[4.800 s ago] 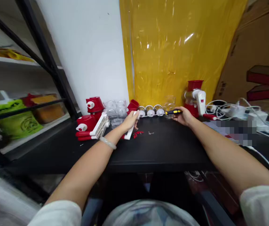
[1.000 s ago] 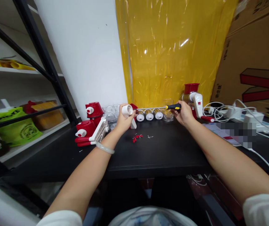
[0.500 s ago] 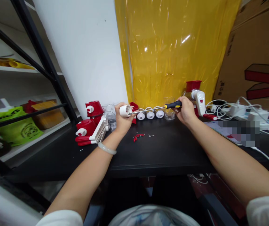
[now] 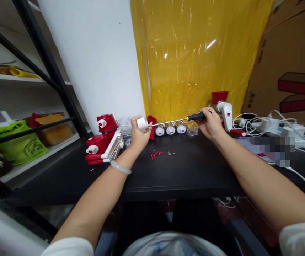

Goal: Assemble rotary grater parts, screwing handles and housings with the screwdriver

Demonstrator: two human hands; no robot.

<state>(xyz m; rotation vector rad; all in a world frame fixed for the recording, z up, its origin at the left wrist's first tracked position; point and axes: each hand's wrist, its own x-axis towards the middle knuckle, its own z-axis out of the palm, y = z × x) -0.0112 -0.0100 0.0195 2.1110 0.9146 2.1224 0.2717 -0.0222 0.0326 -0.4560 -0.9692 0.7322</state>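
Note:
My left hand [image 4: 139, 138] grips a white cylindrical part [image 4: 142, 123] above the black table [image 4: 179, 174]. My right hand [image 4: 210, 124] is closed round the black and yellow handle of a screwdriver [image 4: 196, 116]. Its long shaft points left, and the tip meets the fingertips of my left hand beside the white part. Below lie small red pieces [image 4: 157, 154] and some tiny screws [image 4: 171, 153]. Several white-ended drums [image 4: 170, 130] stand in a row behind them.
Red and white grinder parts [image 4: 96, 145] lie at the left, near a black shelf frame [image 4: 62, 92]. On the right are an assembled red and white grinder [image 4: 227, 112], a tablet [image 4: 251, 147] and white chargers with cables [image 4: 293, 131]. Yellow plastic sheeting [image 4: 200, 53] hangs behind.
The white part has turned so its open end no longer faces me. My right hand and the screwdriver handle have moved slightly up and left.

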